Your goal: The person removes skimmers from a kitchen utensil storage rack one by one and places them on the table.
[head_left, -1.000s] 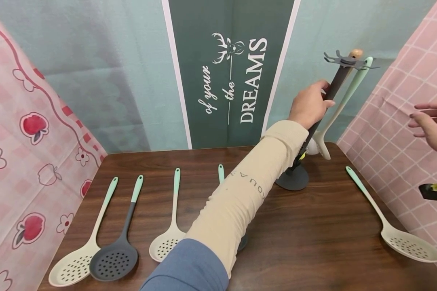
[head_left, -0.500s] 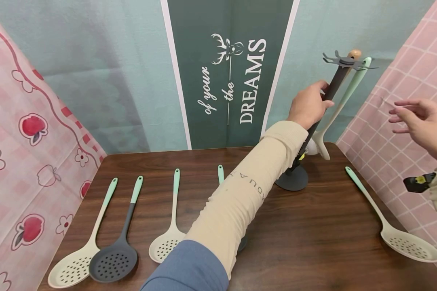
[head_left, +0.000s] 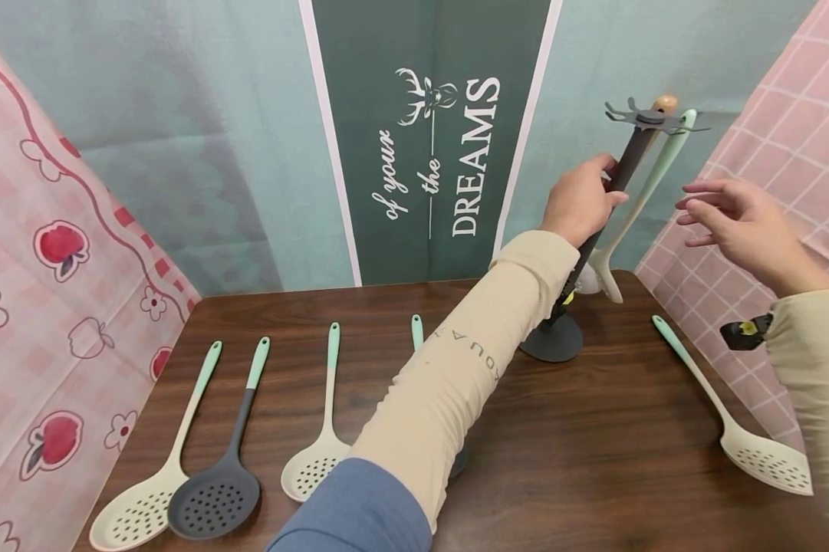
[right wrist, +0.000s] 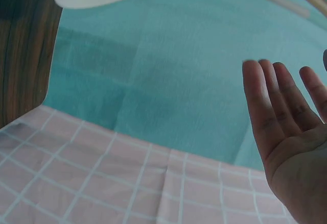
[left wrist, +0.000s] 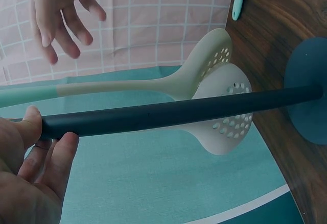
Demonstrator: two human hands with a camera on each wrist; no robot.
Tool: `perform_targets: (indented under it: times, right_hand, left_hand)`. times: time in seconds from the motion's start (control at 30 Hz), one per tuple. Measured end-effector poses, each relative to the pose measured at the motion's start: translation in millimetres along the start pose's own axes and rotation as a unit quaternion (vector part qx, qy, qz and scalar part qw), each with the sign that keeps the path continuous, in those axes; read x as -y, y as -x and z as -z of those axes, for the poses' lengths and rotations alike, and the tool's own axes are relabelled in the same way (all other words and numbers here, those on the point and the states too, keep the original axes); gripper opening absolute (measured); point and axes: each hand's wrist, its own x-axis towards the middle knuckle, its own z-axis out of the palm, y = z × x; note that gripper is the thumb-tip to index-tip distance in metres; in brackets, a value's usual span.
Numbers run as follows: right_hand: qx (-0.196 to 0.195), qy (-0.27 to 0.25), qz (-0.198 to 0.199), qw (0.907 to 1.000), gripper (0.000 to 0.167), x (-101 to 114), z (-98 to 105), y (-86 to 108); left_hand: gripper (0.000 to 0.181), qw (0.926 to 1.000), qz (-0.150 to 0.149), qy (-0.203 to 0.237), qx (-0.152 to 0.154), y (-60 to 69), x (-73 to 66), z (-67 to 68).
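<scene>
My left hand [head_left: 583,201] grips the dark grey pole of a utensil stand [head_left: 620,170], thumb and fingers round its upper part. Hooks fan out at the pole's top. From them hang a skimmer with a mint handle [head_left: 662,165] and a white skimmer with a wooden handle end [head_left: 665,103]. In the left wrist view their perforated heads, one cream [left wrist: 212,50] and one white [left wrist: 225,132], overlap behind the pole. My right hand [head_left: 745,226] is in the air right of the mint handle, apart from it, fingers loosely extended and holding nothing.
On the wooden table lie a cream skimmer [head_left: 138,514], a dark grey one [head_left: 214,498], another cream one [head_left: 317,464] and a partly hidden one [head_left: 417,330] behind my left sleeve. At right lies a slotted cream spoon [head_left: 759,456]. Cloths hang at the back and sides.
My right hand has moved left from the right edge towards the hanging skimmers. My left hand keeps its grip on the pole. The view has shifted slightly.
</scene>
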Motion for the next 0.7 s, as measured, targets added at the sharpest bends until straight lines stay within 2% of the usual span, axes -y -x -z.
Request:
perform_targets:
  times: [0.23, 0.4, 0.7]
  right_hand:
    - [0.013, 0.039, 0.013, 0.9991, 0.029, 2.1, -22.9, -6.0]
    - [0.011, 0.055, 0.002, 0.9984, 0.022, 2.2, -36.5, -11.3]
    - [0.018, 0.051, -0.004, 0.9985, 0.013, -1.0, -51.2, -16.9]
  left_hand:
    - [0.032, 1.0000, 0.004, 0.004, 0.000, 0.4, 0.2, 0.0]
    - [0.032, 1.0000, 0.003, 0.002, 0.002, 1.0, 0.1, 1.1]
    - [0.030, 1.0000, 0.002, -0.003, -0.002, 1.1, 0.1, 0.8]
